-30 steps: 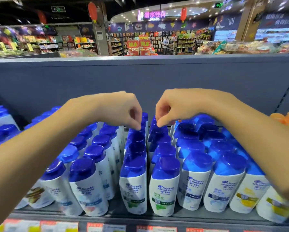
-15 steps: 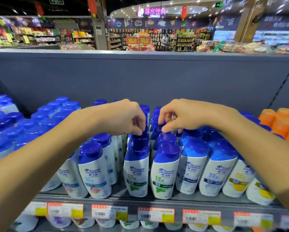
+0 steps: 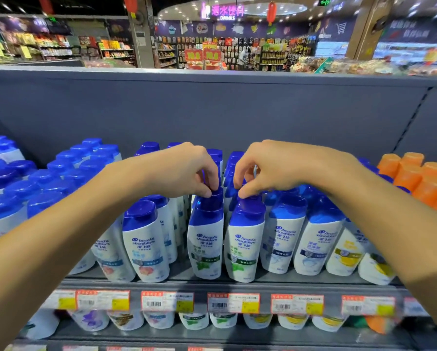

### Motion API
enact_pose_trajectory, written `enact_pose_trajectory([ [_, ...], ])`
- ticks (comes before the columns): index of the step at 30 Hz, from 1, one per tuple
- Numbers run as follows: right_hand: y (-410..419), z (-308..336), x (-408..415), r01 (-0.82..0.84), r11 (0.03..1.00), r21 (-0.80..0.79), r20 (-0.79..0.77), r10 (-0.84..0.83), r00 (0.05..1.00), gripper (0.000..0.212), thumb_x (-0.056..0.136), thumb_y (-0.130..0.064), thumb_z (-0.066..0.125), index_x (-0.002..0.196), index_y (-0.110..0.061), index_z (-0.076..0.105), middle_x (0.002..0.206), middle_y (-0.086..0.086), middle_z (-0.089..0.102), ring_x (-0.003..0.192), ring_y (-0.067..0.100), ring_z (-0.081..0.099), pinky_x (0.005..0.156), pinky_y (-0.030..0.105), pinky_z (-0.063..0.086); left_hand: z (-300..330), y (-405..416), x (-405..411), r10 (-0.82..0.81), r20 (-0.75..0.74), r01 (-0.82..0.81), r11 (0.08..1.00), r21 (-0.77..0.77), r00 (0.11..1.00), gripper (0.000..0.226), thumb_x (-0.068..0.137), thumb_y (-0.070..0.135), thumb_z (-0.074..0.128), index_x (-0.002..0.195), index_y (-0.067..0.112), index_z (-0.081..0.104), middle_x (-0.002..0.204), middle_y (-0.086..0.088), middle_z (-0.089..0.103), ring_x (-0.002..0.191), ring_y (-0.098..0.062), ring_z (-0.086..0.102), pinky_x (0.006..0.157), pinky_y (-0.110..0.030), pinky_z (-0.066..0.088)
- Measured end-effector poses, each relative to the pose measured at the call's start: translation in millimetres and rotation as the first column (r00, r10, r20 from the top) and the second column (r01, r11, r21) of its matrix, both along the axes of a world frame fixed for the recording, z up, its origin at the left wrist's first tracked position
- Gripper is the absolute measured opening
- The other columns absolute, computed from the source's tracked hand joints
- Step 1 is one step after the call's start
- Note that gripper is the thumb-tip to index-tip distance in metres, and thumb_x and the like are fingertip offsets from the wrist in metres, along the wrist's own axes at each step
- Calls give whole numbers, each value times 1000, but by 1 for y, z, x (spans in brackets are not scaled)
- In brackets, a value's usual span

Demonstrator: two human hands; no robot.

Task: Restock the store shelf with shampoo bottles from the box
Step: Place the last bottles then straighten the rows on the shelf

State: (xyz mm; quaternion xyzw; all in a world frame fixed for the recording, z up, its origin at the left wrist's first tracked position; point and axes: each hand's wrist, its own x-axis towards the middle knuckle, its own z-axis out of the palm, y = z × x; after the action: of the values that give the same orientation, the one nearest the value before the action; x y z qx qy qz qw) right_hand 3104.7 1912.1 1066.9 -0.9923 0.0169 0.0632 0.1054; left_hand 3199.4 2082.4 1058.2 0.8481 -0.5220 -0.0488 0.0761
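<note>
1. Left hand [image 3: 184,171]: fingers pinched onto the blue cap of a green-label bottle [image 3: 206,239] standing in the shelf's [image 3: 212,286] front row.
2. Right hand [image 3: 270,165]: fingers pinched onto the cap of the adjoining green-label bottle [image 3: 245,244] (the two bottles stand just beside each other).
3. Further shampoo bottles [image 3: 146,239] stand to either side of the fingers and behind them.
4. Orange-capped bottles [image 3: 425,176] stand well to the right of the fingers.

Price tags [image 3: 232,302] are blurred; rear bottles [image 3: 233,158] sit half-hidden.
</note>
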Motion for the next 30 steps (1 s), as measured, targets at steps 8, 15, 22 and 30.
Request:
enact_pose_trajectory([
  [8,1,3,-9,28,999,-24,-33,-28,999,21,84,-38,70,104,-35,68,86,-8,72,65,6,65,57,20,45,-2,9,-5,-17,87,27,994,-107,996,11,89,25,63,94,26,74,95,11,60,81,-5,57,77,-22,48],
  [15,7,6,-9,-5,998,-62,-18,4,1000,21,79,-25,72,64,-39,66,56,-12,64,48,6,54,50,21,42,-19,-3,-61,-122,262,166,974,-153,957,33,79,46,70,103,24,69,102,5,66,95,-18,56,83,-35,45],
  [22,9,-3,-12,-10,999,-34,52,11,999,15,80,-21,65,82,-32,75,87,0,70,85,28,66,75,47,55,-44,-12,-74,-56,328,135,965,-224,943,37,80,37,71,105,15,53,109,-3,56,83,-21,50,73,-35,42],
  [30,-3,-8,-22,-9,1000,28,99,6,995,20,85,-25,67,80,-44,68,95,0,70,85,18,68,78,43,56,-44,-17,-83,-26,265,99,959,-267,964,30,83,24,69,106,13,54,110,-6,57,89,-28,59,75,-35,46],
])
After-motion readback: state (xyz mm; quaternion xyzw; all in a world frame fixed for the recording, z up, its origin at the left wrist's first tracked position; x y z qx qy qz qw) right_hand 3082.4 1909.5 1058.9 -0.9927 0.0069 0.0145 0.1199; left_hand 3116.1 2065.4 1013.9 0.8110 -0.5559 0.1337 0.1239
